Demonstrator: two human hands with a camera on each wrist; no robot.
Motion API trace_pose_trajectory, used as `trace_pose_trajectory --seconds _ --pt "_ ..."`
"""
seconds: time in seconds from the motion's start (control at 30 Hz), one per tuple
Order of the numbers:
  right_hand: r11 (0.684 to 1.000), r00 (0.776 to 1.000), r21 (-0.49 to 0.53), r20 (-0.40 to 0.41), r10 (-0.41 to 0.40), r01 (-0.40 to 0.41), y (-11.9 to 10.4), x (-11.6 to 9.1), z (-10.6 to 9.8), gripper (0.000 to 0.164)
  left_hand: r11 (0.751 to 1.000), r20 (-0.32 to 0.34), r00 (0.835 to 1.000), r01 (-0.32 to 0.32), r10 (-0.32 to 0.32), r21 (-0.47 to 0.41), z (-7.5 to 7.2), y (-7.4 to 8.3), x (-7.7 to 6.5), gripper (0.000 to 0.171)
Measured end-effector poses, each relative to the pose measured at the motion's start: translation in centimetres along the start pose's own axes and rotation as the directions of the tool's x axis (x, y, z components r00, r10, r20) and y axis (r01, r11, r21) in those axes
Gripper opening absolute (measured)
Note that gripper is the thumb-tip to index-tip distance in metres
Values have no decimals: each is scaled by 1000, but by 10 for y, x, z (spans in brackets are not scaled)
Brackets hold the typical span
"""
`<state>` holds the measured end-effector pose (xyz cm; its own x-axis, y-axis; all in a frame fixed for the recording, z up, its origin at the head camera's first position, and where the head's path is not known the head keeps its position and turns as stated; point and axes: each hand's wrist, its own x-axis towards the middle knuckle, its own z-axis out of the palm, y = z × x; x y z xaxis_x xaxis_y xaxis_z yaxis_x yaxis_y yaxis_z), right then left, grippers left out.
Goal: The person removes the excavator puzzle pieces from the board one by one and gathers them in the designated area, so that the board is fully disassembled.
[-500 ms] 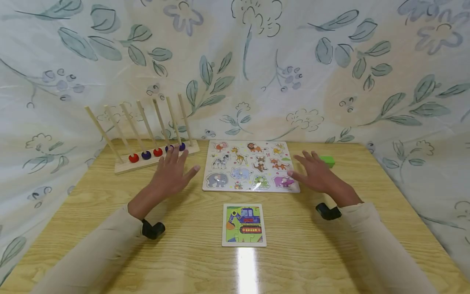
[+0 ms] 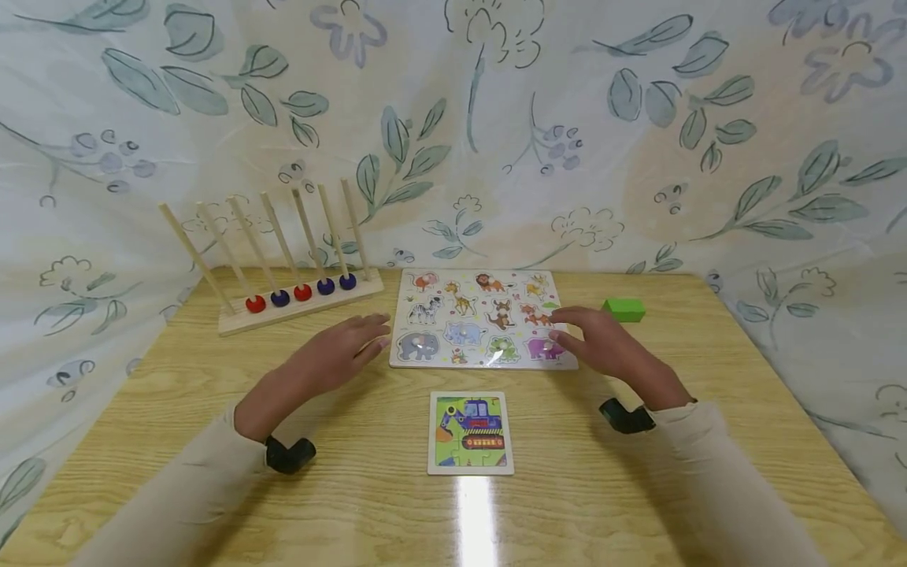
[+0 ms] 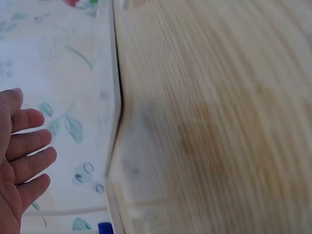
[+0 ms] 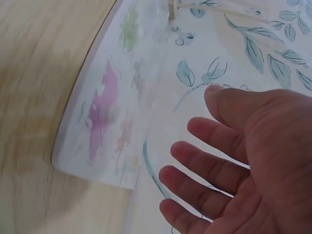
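I'd want both hands level and even about the animal board [image 2: 480, 315], mid-frame, so nothing on it gets jogged. The left hand [image 2: 338, 356], left of centre, and right hand [image 2: 602, 344], right of centre, are empty, fingers loosely extended; whether either brushes it, I can't quite tell.

We see a smooth, wood-grained worktop [image 2: 361, 504], glossy enough to throw back a white glare, before a matt, softly creased cloth backdrop [image 2: 496, 197]. We note bare-looking pale wood in the peg rack [image 2: 312, 304], shiny beads [image 2: 279, 298], a glossy animal board [image 2: 484, 319], a smooth-faced digger puzzle [image 2: 471, 433], matt fabric sleeves [image 2: 184, 488] and black wrist mounts [image 2: 290, 457] that look plastic.
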<state>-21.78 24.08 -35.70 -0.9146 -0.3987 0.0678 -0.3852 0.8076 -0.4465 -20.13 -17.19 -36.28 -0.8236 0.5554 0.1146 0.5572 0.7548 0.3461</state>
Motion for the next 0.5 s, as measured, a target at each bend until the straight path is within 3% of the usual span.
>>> trace_pose_trajectory --seconds 0.1,0.27,0.5 --pt "1000 1000 17 -12 -25 26 -3 -1 3 34 995 -13 1000 -30 29 -97 1 9 -2 44" --pt "999 999 39 -4 -37 37 -9 -2 8 29 957 7 997 -70 75 -282 7 28 -8 44" --pt "994 998 100 43 -47 42 -15 1 12 26 945 87 984 -121 154 -304 14 49 -12 46"
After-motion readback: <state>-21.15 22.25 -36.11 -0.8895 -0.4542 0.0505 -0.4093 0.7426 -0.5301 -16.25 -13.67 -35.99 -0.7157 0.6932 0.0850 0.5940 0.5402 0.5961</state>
